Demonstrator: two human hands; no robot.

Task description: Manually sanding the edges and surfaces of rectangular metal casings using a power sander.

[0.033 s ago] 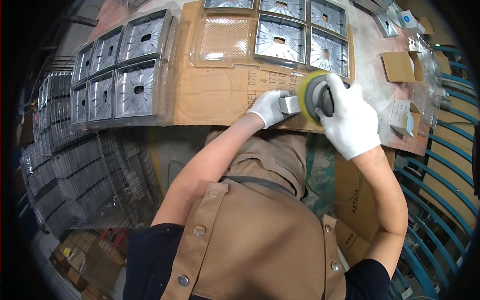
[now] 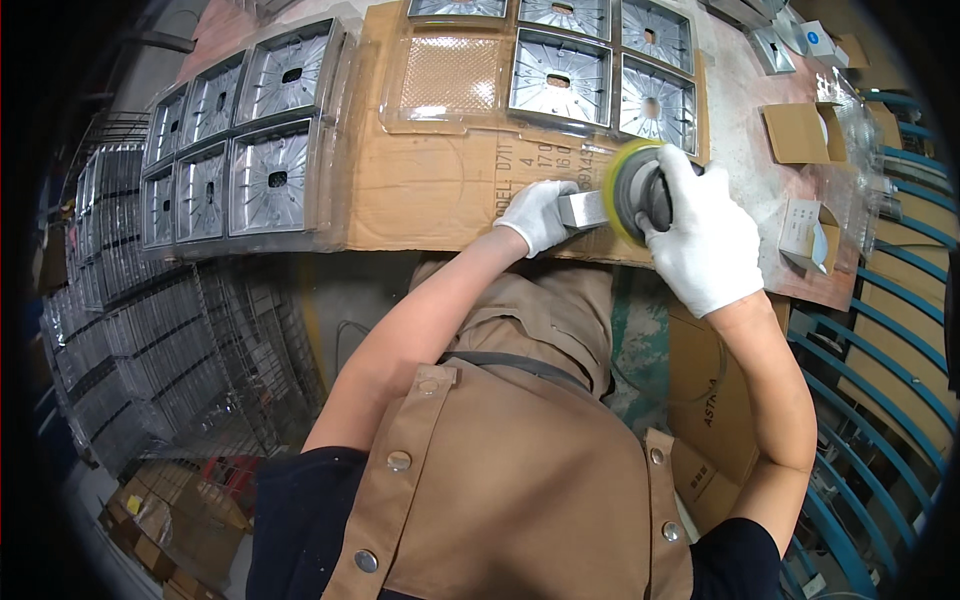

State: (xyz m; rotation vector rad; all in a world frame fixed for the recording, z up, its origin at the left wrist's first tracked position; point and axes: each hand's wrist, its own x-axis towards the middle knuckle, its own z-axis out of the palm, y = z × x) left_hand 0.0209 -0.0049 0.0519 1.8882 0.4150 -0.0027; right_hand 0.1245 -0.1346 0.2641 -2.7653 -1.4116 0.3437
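My left hand [image 2: 535,215], in a white glove, grips a small grey metal block [image 2: 583,208] and holds its end against the yellow pad of a round hand sander [image 2: 622,185]. My right hand [image 2: 700,240], also gloved in white, is wrapped around the sander's dark body. Both hands work just above the near edge of a brown cardboard sheet [image 2: 440,190] that covers the bench. I wear a tan apron.
Square embossed metal panels [image 2: 560,75] lie in rows at the back, with more of them [image 2: 270,180] on the left. A clear plastic tray [image 2: 447,80] sits between them. Small boxes [image 2: 795,130] stand at the right, beside blue rack bars [image 2: 880,330]. Wire racks [image 2: 150,340] stand at the left.
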